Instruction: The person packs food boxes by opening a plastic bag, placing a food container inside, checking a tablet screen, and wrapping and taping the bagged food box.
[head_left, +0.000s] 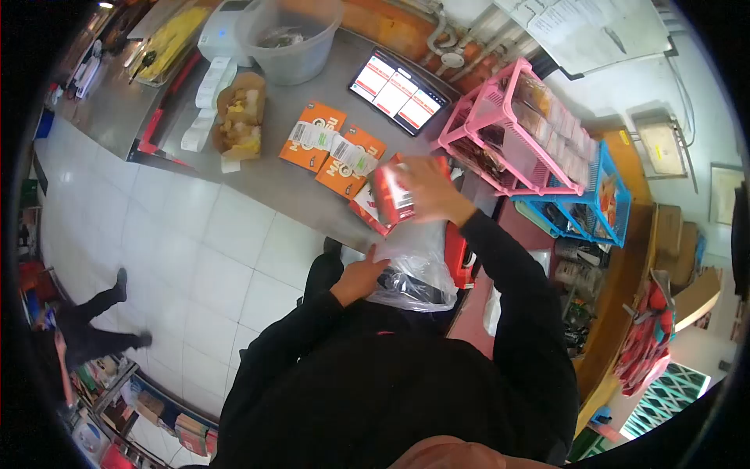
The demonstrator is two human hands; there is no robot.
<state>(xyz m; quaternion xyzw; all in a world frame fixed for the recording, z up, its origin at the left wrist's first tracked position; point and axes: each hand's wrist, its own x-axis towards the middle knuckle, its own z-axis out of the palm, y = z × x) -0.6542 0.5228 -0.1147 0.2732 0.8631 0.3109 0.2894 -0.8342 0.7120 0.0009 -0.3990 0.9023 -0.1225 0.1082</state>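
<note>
1. My right hand point(434, 190) is closed around a red pack point(394, 194), center of the frame, above the counter edge.
2. My left hand point(360, 279), lower and left of it, is at the rim of a clear plastic bag point(422, 270). Can't tell if the fingers pinch the film or only touch it. Hands apart from each other.
3. Around: two orange boxes with white labels, upper one point(319, 117) and lower one point(344, 180), lie left of the red pack. Tablet point(398, 91) lit, top center. Pink rack point(500, 117) and blue basket point(614, 195) crowd the right side. Food tray point(238, 117) and clear tub point(291, 59), upper left.
4. In the way: a red-and-white carton point(367, 205) sits right by the held pack, partly covered by it.
5. Hard to read: pack print is blurred, my fingers hide its right side. Dark item in bag: can't identify through film. Another person point(90, 324), lower left, is cut off by the lens edge.
</note>
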